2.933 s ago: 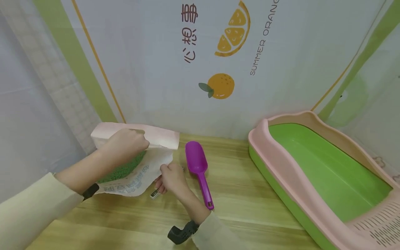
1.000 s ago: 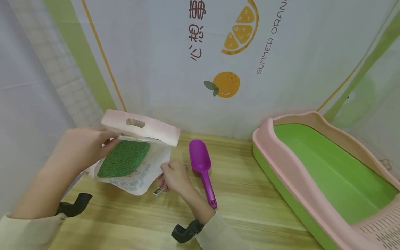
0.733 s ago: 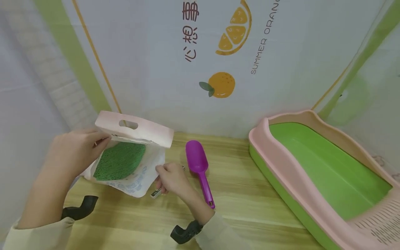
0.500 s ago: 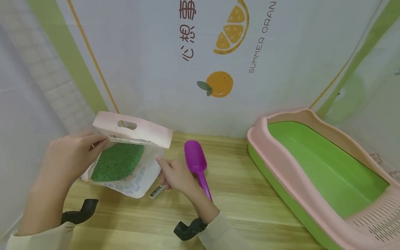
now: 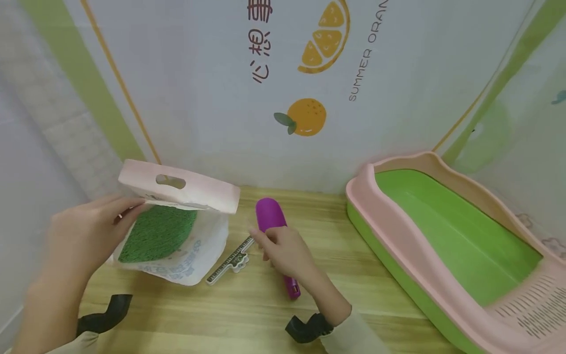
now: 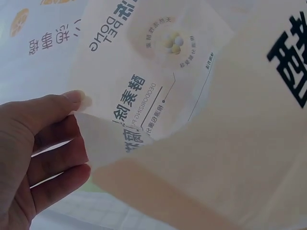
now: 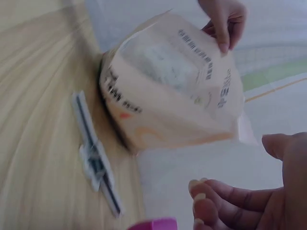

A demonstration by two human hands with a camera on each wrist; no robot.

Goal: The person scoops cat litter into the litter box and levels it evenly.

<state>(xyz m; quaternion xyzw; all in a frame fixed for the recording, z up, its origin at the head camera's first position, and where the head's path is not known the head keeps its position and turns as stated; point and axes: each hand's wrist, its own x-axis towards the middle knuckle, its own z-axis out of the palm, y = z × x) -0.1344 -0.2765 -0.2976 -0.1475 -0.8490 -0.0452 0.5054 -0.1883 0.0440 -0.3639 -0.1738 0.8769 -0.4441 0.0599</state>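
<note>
A white and pink printed bag (image 5: 208, 248), its mouth open and green granules (image 5: 159, 233) showing inside, stands at the table's left. My left hand (image 5: 88, 231) pinches the left edge of its mouth between thumb and fingers; the left wrist view shows this hand (image 6: 43, 143) on the thin bag wall. My right hand (image 5: 287, 250) is over the purple scoop (image 5: 270, 214), hiding part of its handle. In the right wrist view that hand (image 7: 249, 191) has thumb and fingers apart, nothing between them. Left of it lies a long clip (image 5: 230, 263) with piano-key stripes.
A green litter box (image 5: 460, 231) with a pink rim (image 5: 402, 231) takes up the right side of the wooden table (image 5: 212, 319). A white curtain (image 5: 199, 98) printed with oranges hangs behind, close to the bag's back.
My right hand has left the bag's right edge and moved right over the scoop, uncovering the clip. Earlier, my left hand shifted from the bag's top band to the left edge.
</note>
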